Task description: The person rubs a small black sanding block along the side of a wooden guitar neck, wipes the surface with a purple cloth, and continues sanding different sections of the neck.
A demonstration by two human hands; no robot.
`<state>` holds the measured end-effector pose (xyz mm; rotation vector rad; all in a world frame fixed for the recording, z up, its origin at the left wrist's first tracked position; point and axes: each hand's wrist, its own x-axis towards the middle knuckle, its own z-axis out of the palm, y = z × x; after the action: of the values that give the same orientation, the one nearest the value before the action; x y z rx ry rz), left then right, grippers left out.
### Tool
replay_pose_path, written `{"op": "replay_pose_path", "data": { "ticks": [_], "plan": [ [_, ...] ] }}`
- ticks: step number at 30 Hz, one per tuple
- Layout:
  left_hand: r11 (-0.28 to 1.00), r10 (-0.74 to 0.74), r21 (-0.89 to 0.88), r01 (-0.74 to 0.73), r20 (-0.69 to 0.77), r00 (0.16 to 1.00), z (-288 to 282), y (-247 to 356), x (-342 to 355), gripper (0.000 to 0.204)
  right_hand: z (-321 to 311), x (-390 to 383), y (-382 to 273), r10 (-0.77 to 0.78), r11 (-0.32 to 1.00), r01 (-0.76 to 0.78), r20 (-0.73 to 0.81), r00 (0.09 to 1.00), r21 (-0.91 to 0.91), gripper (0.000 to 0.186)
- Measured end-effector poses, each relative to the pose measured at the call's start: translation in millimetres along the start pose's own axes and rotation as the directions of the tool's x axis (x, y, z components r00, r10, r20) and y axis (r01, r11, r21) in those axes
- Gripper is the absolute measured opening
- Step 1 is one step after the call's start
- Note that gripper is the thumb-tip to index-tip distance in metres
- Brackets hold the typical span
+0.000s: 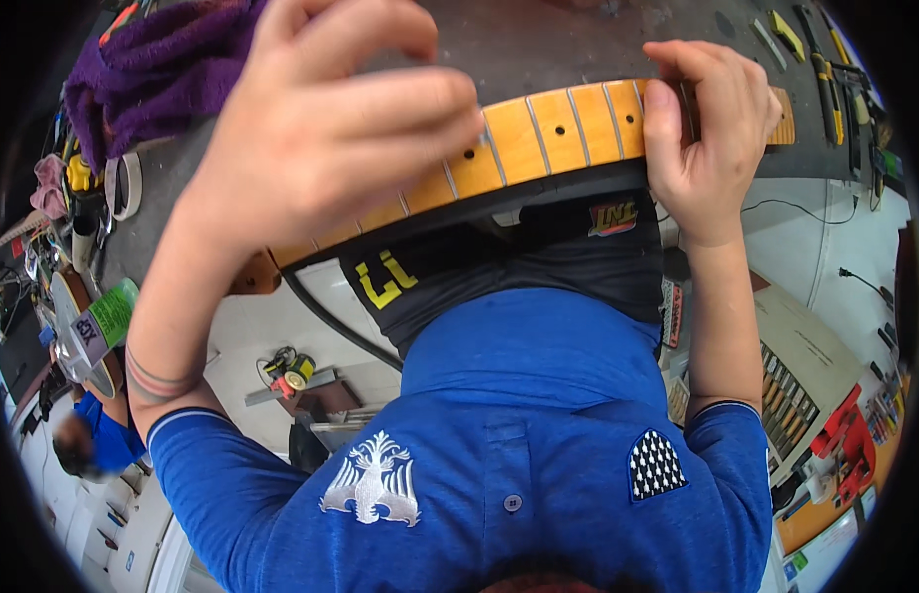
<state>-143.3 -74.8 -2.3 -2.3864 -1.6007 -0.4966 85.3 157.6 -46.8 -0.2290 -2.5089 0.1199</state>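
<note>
A guitar neck (519, 138) with a glossy yellow-orange fretboard, metal frets and black dot markers lies along the near side of the dark bench. My right hand (711, 128) is closed around it toward the right, thumb on the near edge and fingers over the far side. A short stretch of fretboard shows past that hand. Over the left part of the neck hovers or rests my left hand (351, 128), slightly blurred, its fingers curled in with the tips at the frets. What sits in those fingertips is too small to make out. Beneath my left forearm, a rounded wooden end (254, 275) shows.
A purple towel (153, 74) lies on the bench (539, 49) at far left, near a white tape roll (126, 186) and cluttered tools. Pliers and other hand tools (825, 89) lie at far right. Another person (94, 435) is at lower left. A cabinet of files (786, 395) stands right.
</note>
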Motion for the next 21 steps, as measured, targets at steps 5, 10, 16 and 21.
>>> {"op": "replay_pose_path", "data": {
  "ticks": [5,10,16,21],
  "plan": [
    [0.994,0.105,0.017,-0.105,0.025,0.994,0.0,18.6,4.4,0.050,2.6,3.6,-6.5,-0.044,0.999,0.042,-0.084,0.996,-0.023,0.020],
    [0.990,0.124,-0.037,-0.138,-0.259,0.958,33.8,12.3,-6.5,0.028,3.6,5.0,-3.3,-0.067,0.995,0.061,-0.069,0.995,-0.080,0.025],
    [0.935,0.326,0.245,-0.256,-0.312,0.892,38.1,-17.9,-5.1,0.021,5.1,2.6,-3.9,-0.160,0.987,0.161,-0.157,0.974,-0.009,0.025],
    [0.975,0.162,0.168,-0.144,-0.100,0.982,10.0,2.9,2.2,0.018,5.1,2.9,4.9,-0.169,0.984,0.175,-0.165,0.972,0.021,0.009]
  ]
}}
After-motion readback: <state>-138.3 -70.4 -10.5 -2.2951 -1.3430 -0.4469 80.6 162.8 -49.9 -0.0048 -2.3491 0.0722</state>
